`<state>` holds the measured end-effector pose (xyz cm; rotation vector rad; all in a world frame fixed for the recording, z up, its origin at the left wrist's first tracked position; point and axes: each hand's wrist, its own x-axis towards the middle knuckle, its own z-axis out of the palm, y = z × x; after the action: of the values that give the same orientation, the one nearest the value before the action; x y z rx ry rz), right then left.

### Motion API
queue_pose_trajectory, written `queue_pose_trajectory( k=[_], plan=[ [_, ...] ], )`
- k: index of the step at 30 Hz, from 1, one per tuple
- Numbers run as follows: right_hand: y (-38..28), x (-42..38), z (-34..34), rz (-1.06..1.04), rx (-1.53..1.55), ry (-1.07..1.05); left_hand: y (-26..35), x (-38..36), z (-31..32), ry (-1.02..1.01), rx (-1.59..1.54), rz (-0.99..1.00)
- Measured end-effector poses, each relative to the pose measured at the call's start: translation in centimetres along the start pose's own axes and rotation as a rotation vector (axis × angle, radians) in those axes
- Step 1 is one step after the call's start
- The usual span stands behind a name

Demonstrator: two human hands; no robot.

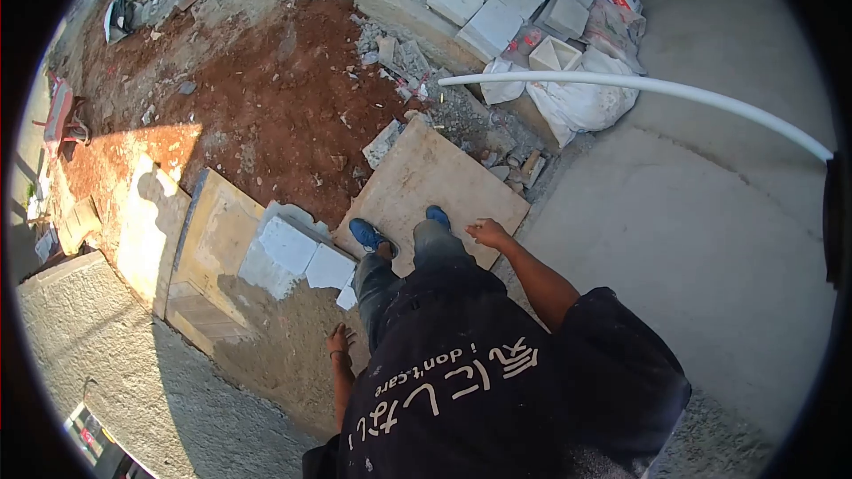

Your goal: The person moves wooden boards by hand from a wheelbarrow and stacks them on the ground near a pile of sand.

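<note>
My left hand hangs low beside my body, over the rough cement floor, with its fingers apart and nothing in it. On the other side, my right hand is held out above the edge of a large tan board, its fingers slightly spread and empty. Both my feet in blue shoes stand on that board. White tile pieces lie on the floor near my left hand.
Red soil and rubble stretch ahead. Stacked pale tiles and a white sack lie at the upper right, below a curved white pipe. A red wheelbarrow stands far left. A rough wall top runs along the lower left.
</note>
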<state>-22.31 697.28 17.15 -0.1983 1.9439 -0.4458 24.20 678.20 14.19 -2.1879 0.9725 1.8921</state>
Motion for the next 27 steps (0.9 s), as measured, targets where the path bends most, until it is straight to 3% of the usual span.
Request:
queue_pose_trajectory(
  k=[3, 5, 6, 9, 12, 14, 15, 18, 19, 20, 21, 22, 24, 27],
  plan=[
    [0.2, -1.4, 4.2, -0.047, 0.090, 0.066, 3.0, 2.1, -5.1, 0.038, 0.039, -0.046],
    [-0.7, -2.8, 5.9, -0.248, -0.010, 0.181, 6.3, 4.4, -7.7, 0.109, 0.030, -0.026],
    [-0.4, -2.7, 6.5, -0.254, -0.001, 0.204, 8.4, 5.4, -8.2, 0.095, 0.037, -0.006],
    [1.9, -0.7, 7.9, -0.366, -0.096, 0.106, 13.6, 6.5, -8.8, 0.122, -0.072, 0.078],
    [2.4, 0.8, 6.2, -0.260, -0.034, 0.056, 17.5, 6.8, -6.8, 0.071, -0.117, 0.217],
    [0.7, 3.0, 3.6, -0.161, -0.300, -0.034, 19.4, 8.2, -5.3, 0.050, -0.174, 0.288],
    [-1.2, 2.8, 1.9, -0.049, -0.239, -0.033, 20.1, 7.8, -4.0, 0.041, -0.218, 0.289],
    [-3.1, 7.4, -0.7, 0.024, -0.166, 0.169, 20.0, 6.1, -1.6, -0.037, -0.139, 0.341],
    [-3.6, 8.4, -1.7, -0.155, -0.151, 0.188, 19.1, 6.0, -1.1, -0.040, -0.123, 0.323],
    [-7.2, 8.2, -2.6, 0.115, 0.044, 0.179, 18.1, 6.1, -0.8, -0.013, -0.051, 0.306],
    [-8.2, 9.9, -3.1, 0.029, 0.078, 0.131, 17.2, 5.7, -0.9, 0.030, 0.040, 0.305],
    [-9.5, 11.8, -3.8, -0.001, 0.043, 0.110, 16.0, 6.4, -1.1, 0.030, 0.002, 0.176],
    [-12.1, 14.8, -3.7, -0.398, -0.201, -0.002, 14.1, 7.1, -1.1, 0.085, -0.210, 0.087],
    [-20.4, 17.6, -1.8, -0.303, -0.353, -0.007, 13.3, 7.0, -1.0, 0.165, -0.225, 0.017]
  ],
)
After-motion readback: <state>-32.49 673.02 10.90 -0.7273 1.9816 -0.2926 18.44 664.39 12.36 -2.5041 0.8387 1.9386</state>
